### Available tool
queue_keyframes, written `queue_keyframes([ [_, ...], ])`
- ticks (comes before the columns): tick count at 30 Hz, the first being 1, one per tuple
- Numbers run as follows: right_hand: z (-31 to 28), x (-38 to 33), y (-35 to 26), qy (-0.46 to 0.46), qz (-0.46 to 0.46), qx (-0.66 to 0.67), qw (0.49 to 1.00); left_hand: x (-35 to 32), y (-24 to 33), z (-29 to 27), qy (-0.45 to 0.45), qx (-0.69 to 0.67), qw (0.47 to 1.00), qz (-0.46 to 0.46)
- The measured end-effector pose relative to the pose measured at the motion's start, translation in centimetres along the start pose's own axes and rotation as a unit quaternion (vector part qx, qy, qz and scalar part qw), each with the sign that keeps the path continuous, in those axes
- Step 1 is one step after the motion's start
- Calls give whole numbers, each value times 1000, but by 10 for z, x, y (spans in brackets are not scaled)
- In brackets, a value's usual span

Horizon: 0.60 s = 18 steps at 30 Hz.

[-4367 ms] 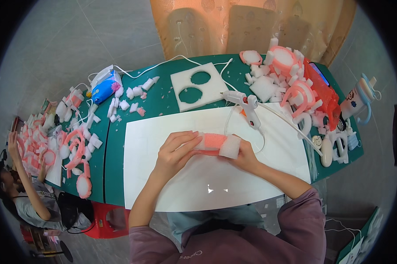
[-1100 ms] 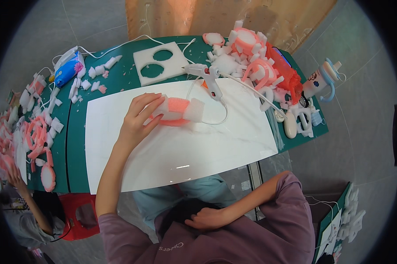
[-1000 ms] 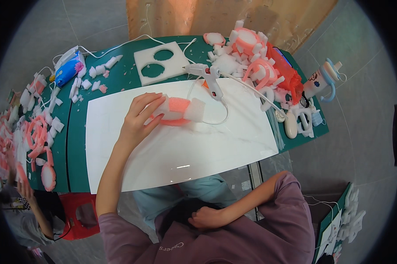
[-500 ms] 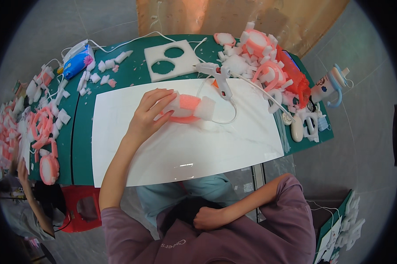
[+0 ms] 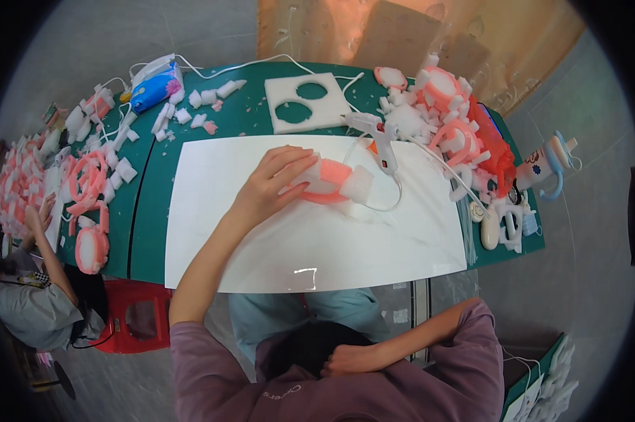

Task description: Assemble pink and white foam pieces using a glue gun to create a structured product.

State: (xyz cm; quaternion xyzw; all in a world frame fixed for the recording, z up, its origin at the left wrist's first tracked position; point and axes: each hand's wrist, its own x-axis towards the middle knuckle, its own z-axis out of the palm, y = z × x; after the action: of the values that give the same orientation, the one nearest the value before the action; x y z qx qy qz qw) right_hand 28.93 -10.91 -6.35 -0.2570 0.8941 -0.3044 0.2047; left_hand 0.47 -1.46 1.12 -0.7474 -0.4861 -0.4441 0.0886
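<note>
My left hand (image 5: 275, 181) is closed around the left end of a pink and white foam piece (image 5: 324, 184), holding it just over or on the white board (image 5: 317, 243); the contact is hard to tell. A white foam block sticks out at the piece's right end. Right of it, a white hot glue gun (image 5: 375, 133) lies at the board's far edge, its cable looping down beside the foam. My right hand (image 5: 347, 360) is curled into a fist in front of my chest, away from the table, its palm side hidden.
A white foam sheet with two round holes (image 5: 282, 123) lies behind the board. Foam pieces heap up at right (image 5: 444, 105) and left (image 5: 29, 186). A blue packet (image 5: 155, 88) and a cup (image 5: 542, 162) stand near the edges. At far left, a co-worker's hand (image 5: 41, 214) touches foam.
The whole view has shifted, so the table sits farther right and more of the co-worker shows. My left hand keeps its hold on the foam piece; my right fist stays at my chest.
</note>
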Motion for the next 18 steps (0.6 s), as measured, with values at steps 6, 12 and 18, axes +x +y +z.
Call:
queue_keyframes([
  [6,-4,-5,-1,-8,-56,-22,998,-2,2,0,-6,-7,1000,7],
  [12,-16,-2,-2,-16,-78,31,996,-1,2,0,-4,-21,1000,2],
  [18,-35,8,-5,16,-68,107,992,0,-4,0,7,-45,999,7],
])
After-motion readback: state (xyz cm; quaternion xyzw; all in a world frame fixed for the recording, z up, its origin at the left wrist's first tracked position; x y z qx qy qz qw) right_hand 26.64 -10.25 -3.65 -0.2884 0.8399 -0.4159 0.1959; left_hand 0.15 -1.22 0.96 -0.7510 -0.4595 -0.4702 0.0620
